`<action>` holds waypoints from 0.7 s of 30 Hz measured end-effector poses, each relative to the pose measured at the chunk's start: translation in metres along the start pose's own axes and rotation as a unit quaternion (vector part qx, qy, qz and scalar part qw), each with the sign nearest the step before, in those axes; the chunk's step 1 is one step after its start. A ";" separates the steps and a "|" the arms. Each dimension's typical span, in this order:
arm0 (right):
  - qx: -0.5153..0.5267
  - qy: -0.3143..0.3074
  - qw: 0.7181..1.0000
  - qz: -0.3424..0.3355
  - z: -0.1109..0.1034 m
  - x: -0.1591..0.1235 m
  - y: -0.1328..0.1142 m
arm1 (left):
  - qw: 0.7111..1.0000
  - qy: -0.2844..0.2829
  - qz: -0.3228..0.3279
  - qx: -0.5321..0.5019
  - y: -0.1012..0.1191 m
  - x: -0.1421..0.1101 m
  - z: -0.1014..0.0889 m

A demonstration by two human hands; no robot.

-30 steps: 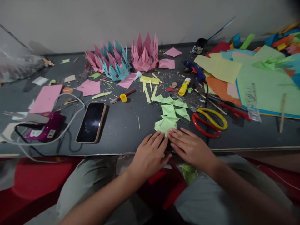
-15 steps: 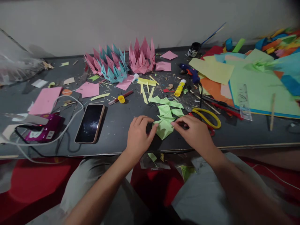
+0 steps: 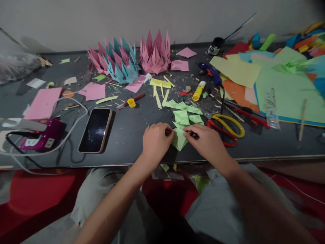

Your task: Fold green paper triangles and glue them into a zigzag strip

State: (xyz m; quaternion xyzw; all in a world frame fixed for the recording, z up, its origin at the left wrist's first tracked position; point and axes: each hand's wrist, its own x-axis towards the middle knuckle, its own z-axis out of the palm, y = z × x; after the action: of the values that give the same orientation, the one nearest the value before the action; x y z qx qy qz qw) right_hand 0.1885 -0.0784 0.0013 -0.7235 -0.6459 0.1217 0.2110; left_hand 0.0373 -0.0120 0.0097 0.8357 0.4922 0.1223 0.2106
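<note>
A light green folded paper lies at the table's front edge between my hands. My left hand pinches its left corner between thumb and fingers. On the opposite side, my right hand grips the right edge with thumb and forefinger. Just beyond are other green folded pieces, partly overlapping, and a zigzag green strip. Scissors with yellow and red handles rest right of my right hand.
A phone and a purple power socket block with cables lie to the left. Pink and blue paper crowns stand at the back. A glue stick, a glue gun and stacked coloured sheets are to the right.
Both hands have drawn slightly closer together on the green folded paper, the left fingers now curled more tightly at its corner. The view has shifted a little.
</note>
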 end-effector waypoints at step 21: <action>-0.079 0.017 0.986 -0.149 0.003 -0.001 -0.009 | 0.983 -0.158 -0.089 0.040 0.006 0.012 -0.024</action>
State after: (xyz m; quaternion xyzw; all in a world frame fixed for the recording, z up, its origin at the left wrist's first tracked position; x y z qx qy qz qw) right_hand 0.1790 -0.0777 0.0029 -0.6355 -0.7504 0.0255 0.1803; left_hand 0.0380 0.0011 0.0334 0.8049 0.5299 -0.0502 0.2624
